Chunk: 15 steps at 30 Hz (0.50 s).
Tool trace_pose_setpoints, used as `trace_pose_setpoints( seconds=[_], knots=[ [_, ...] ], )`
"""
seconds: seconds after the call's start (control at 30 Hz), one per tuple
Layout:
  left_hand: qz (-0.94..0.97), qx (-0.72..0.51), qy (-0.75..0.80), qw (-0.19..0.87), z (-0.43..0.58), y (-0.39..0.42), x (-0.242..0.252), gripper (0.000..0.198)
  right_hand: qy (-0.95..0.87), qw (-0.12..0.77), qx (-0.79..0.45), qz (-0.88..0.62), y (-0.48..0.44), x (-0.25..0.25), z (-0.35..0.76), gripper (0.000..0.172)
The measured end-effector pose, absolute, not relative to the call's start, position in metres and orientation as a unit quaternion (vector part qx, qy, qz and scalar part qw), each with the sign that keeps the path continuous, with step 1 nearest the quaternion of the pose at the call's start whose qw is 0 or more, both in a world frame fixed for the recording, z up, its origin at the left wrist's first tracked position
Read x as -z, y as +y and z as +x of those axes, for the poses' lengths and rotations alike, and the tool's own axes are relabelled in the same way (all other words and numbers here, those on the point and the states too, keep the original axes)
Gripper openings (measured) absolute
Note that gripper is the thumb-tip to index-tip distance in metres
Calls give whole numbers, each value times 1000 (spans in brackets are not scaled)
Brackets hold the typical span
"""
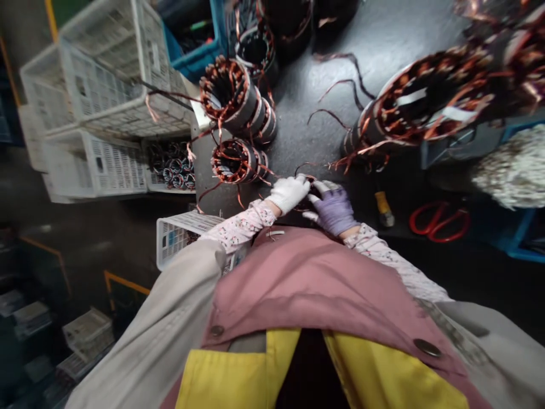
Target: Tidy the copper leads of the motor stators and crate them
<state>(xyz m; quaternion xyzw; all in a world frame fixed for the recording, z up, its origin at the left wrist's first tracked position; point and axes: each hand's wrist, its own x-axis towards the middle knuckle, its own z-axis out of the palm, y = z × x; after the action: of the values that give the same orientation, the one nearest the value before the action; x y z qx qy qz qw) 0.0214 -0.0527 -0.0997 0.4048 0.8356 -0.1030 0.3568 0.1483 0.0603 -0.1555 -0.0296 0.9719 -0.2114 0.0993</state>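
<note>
My left hand (290,194), in a white glove, is closed at the table's near edge, its fingertips on a dark, copper-edged piece (310,179) mostly covered by my hands. On the other side of that piece, my right hand (334,209) wears a purple glove with pale fingertips and has its fingers curled against it. What exactly they grip is too hidden to name. Just left of my hands lies a wire-wound stator (234,161) with loose copper leads. Beyond it rests a larger stator (230,94), and a big stator (383,116) lies to the right.
White plastic crates (114,162) stand at left, one with several small wound parts. A blue bin (219,34) is at the back. Red-handled scissors (439,221), a yellow-handled tool (383,209) and a whitish fibrous bundle (513,167) are at right. Loose leads stick out over the dark table (298,133).
</note>
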Motion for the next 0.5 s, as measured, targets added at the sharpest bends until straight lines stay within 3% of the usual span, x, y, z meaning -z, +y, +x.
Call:
trace_pose_setpoints(
  seconds=[0.23, 0.33, 0.43, 0.5],
  knots=[
    [307, 146, 842, 419, -1, -27, 105, 31, 962, 144, 232, -21, 48, 163, 138, 41],
    [250, 10, 843, 476, 1, -33, 105, 21, 952, 174, 252, -4, 44, 156, 126, 44],
    [175, -145, 817, 531, 12, -52, 98, 25, 939, 192, 282, 44, 45, 150, 122, 54],
    [171, -177, 828, 504, 17, -70, 89, 30, 935, 166, 312, 19, 50, 154, 127, 52]
  ],
)
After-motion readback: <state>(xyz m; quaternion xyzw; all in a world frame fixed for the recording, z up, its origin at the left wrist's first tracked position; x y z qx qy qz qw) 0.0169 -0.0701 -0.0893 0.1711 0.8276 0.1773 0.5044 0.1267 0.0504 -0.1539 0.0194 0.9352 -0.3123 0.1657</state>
